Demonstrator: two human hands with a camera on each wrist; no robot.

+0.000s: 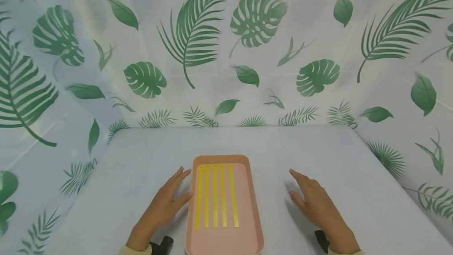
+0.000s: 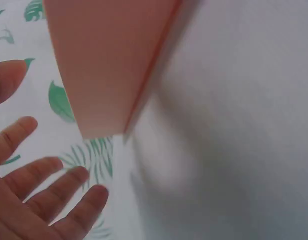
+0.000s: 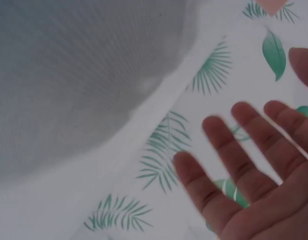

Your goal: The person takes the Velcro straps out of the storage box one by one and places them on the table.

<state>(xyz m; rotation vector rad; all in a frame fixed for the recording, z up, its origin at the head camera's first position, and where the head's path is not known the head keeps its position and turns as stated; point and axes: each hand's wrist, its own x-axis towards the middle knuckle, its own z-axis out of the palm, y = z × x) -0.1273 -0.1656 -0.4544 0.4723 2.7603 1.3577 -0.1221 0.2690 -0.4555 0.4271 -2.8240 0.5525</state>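
Note:
A pink rectangular tray (image 1: 244,204) lies on the white table, its long side running away from me. In its left and middle part, several flat yellow strips (image 1: 215,198) lie side by side, each with a wider head at the far end. My left hand (image 1: 163,204) is beside the tray's left edge, fingers extended and thumb close to the rim; the left wrist view shows the tray's outer wall (image 2: 104,65) past spread fingers. Apart from the tray, on its right, my right hand (image 1: 315,202) hovers over the table with fingers extended and nothing in them.
A white-covered table (image 1: 283,145) carries the tray. Around its back and sides hangs a white curtain (image 1: 212,101) printed with green leaves. Dark straps with small black devices (image 1: 162,245) sit at both wrists, below pale sleeves.

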